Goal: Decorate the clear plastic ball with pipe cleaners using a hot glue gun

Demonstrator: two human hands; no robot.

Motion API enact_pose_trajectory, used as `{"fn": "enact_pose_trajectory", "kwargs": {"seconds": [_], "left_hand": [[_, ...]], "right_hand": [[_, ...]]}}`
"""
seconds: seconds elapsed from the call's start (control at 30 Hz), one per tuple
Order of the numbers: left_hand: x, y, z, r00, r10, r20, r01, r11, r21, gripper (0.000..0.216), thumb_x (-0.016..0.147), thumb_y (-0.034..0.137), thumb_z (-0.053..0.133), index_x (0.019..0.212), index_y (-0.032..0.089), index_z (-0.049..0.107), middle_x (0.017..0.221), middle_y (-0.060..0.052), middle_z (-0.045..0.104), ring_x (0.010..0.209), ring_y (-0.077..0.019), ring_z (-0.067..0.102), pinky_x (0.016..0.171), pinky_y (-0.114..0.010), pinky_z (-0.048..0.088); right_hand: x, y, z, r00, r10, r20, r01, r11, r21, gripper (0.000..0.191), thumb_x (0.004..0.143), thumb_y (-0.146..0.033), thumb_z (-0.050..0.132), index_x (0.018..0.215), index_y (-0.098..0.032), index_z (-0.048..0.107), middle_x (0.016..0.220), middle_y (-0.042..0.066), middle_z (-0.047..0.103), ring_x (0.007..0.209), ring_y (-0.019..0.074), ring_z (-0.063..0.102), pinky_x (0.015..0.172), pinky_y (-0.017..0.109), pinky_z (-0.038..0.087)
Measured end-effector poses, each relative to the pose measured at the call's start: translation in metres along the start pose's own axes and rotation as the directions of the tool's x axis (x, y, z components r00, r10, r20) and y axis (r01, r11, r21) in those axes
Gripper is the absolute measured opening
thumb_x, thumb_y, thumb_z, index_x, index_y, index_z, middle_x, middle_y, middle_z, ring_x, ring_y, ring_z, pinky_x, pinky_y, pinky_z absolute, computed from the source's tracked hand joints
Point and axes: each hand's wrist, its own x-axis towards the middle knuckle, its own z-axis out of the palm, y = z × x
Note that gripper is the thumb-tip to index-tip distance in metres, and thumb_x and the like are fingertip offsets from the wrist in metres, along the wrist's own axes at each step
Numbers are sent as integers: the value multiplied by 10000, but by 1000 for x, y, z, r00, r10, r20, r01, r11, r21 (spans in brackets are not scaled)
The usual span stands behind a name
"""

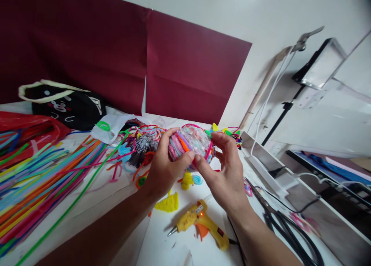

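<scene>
Between my two hands, a multicoloured ball [197, 136] wrapped in fuzzy strands is held above the table. My left hand [171, 161] grips its left side, thumb pressed on the front. On the right, my right hand [223, 165] has its thumb at the lower front and its fingers at the edge, near a small green bit. Below the hands lies a yellow hot glue gun [199, 219], its red light lit and its nozzle pointing left. A yellow fuzzy piece [168, 202] rests left of the gun.
Many coloured pipe cleaners [52, 177] spread over the left of the table. Black scissors [281, 215] lie at the right, beside a low white ledge [278, 181] with cables. A black bag [69, 107] stands at the back left, and a lamp panel [321, 65] at the right.
</scene>
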Motion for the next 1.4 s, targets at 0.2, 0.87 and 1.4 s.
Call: {"fn": "enact_pose_trajectory", "kwargs": {"seconds": [0.2,0.87,1.4], "left_hand": [[0,1,0,1000,8,21,-9,1000,20,676,680,341,716,1297,216,470,1258,-86,596,1117,-277,613,936,-395,520],[-10,4,2,974,193,122,-217,949,230,793,590,251,669,1325,165,385,1347,-164,490,1266,-351,494,1108,-523,374],[-31,-34,12,844,432,317,-525,788,322,815,616,232,690,1362,206,363,1332,-143,472,1264,-338,485,1096,-504,412]], "right_hand": [[-3,1,-1,1000,2,4,-2,1000,5,494,757,-266,714,1200,-261,496,1281,73,573,1173,249,569,939,445,505],[-31,20,-11,981,-182,-63,183,983,18,535,806,-192,676,1284,-284,452,1263,80,485,1214,251,507,1020,482,480],[-73,49,-35,989,-146,-37,145,989,-32,605,791,-167,665,1324,-282,403,1237,93,459,1181,261,510,993,504,507]]}}
